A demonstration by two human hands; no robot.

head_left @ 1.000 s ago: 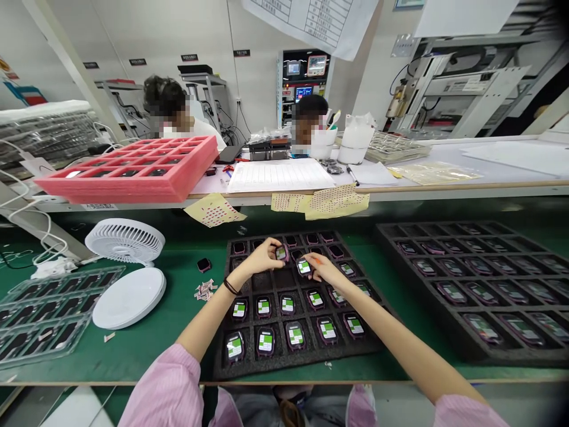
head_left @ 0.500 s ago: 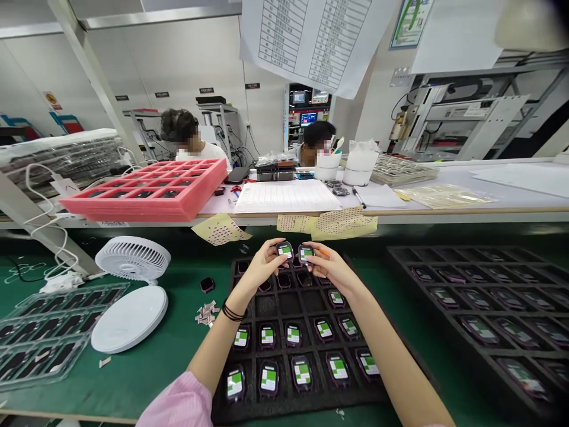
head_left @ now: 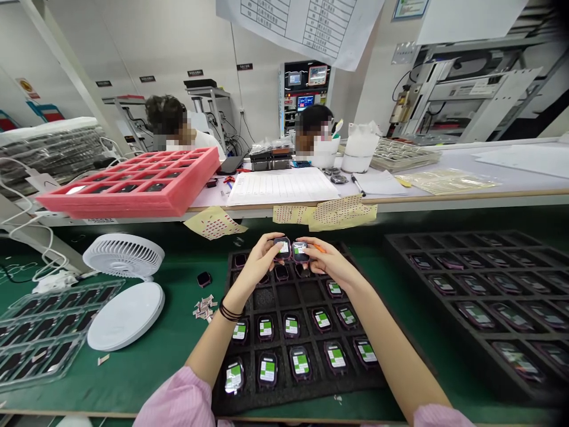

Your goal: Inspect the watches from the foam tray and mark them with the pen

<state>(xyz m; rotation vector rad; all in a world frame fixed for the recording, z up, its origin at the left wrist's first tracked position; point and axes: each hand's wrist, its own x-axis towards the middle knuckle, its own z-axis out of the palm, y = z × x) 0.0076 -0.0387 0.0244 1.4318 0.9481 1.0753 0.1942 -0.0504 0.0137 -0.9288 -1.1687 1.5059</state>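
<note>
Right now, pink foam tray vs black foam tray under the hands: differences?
The pink foam tray sits on the white bench, the black foam tray on the green mat. The black tray holds watches with green labels; the pink tray's cells show dark contents. Both are foam grids of cells.

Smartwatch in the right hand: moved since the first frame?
Yes. The smartwatch has moved toward the far edge of the black foam tray, now above that edge, beside the left hand's smartwatch.

two smartwatches with purple-edged cases, the left smartwatch (head_left: 281, 248) and the right smartwatch (head_left: 301, 251), are held tilted just beside each other above a black foam tray (head_left: 222, 391), green-and-white labels on their dark screens.
</note>
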